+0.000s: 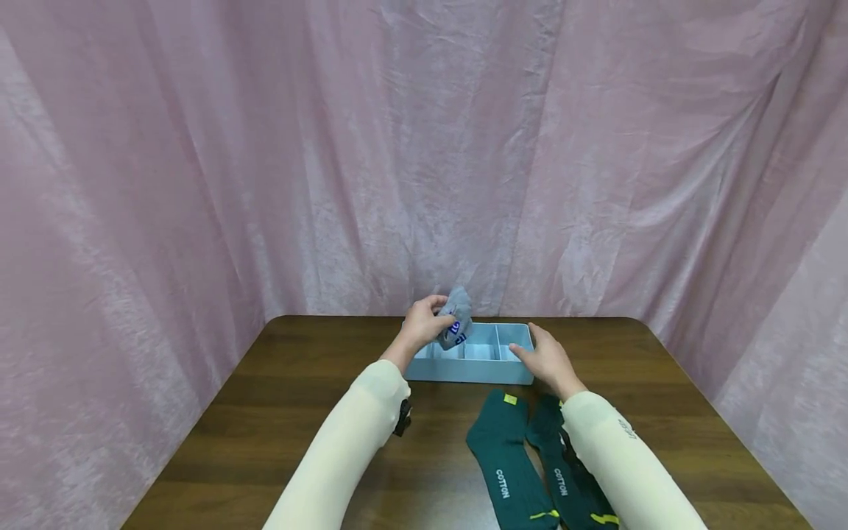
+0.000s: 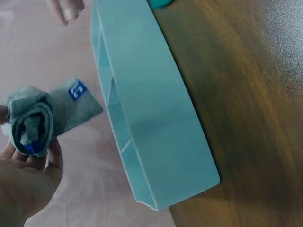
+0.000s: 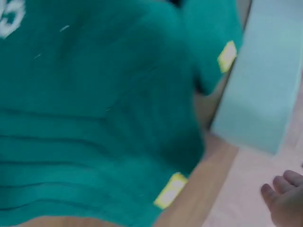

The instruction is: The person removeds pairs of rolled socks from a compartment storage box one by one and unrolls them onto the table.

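Observation:
A rolled grey sock point(image 1: 455, 318) with blue markings is gripped between the fingers and thumb of my left hand point(image 1: 421, 326), above the left part of a light blue divided box point(image 1: 470, 372). In the left wrist view the rolled grey sock point(image 2: 33, 123) shows its spiral end, and a loose flap with a blue patch sticks out. My right hand point(image 1: 546, 361) is at the box's right end, fingers apart and holding nothing. The right wrist view shows its fingertips point(image 3: 284, 187) beyond the box point(image 3: 260, 80).
Two green socks marked COTTON lie flat in front of the box: the left sock point(image 1: 506, 460) and the right sock point(image 1: 563, 471), partly under my right forearm. The brown wooden table point(image 1: 318, 412) ends at a pink curtain point(image 1: 331, 184) behind.

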Motion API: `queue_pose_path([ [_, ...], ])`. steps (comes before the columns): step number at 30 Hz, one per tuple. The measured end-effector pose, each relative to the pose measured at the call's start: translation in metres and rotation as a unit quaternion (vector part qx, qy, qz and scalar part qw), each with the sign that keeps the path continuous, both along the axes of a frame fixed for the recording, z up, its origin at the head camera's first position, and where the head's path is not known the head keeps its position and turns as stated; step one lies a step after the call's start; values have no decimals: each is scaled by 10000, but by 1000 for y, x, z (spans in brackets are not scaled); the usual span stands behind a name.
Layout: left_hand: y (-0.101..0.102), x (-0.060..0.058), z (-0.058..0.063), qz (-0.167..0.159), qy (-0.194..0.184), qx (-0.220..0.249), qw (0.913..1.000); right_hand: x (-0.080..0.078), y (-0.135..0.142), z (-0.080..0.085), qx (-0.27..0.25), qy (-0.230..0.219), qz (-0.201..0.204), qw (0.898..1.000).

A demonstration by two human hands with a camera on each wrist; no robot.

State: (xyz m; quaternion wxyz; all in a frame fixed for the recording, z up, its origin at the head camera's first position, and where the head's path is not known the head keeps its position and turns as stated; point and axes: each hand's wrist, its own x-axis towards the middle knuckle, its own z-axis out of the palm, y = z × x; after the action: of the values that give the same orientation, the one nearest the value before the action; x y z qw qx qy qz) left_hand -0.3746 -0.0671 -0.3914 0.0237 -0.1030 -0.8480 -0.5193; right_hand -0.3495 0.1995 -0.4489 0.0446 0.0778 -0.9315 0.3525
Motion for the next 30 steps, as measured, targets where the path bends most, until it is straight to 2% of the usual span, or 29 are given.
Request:
queue_pose_path([
  [2,0,2,3,-264,-145,118,9995,0,-7,7,-188,125,161,9996],
  [5,2,4,5,-665,-217,255,9972,1,-24,19,-594,80,556,9967],
  [7,5,7,5,-940,-270,393,9944,3,-36,23,-1145,-129,794,9902],
  [9,7,10,5,-1105,-225,408,9928,4,-46,24,-1917,-419,1020,9752],
  [12,7,13,2,-1246,-147,328,9916,7,-55,26,-3078,-920,1132,9402],
  [13,6,13,1,-1259,-96,234,9917,9,-57,27,-3334,-1049,1094,9305],
  [15,4,15,-3,-1280,-46,62,9917,12,-62,29,-3591,-1253,981,9196],
  [22,-4,25,-15,-1467,25,-431,9882,23,-78,31,-3633,-1647,431,9160],
  [27,-13,30,-23,-1574,26,-534,9861,29,-83,24,-3706,-1716,394,9120],
  [30,-22,36,-28,-1634,-167,-444,9854,34,-86,21,-3811,-1764,478,9063],
])
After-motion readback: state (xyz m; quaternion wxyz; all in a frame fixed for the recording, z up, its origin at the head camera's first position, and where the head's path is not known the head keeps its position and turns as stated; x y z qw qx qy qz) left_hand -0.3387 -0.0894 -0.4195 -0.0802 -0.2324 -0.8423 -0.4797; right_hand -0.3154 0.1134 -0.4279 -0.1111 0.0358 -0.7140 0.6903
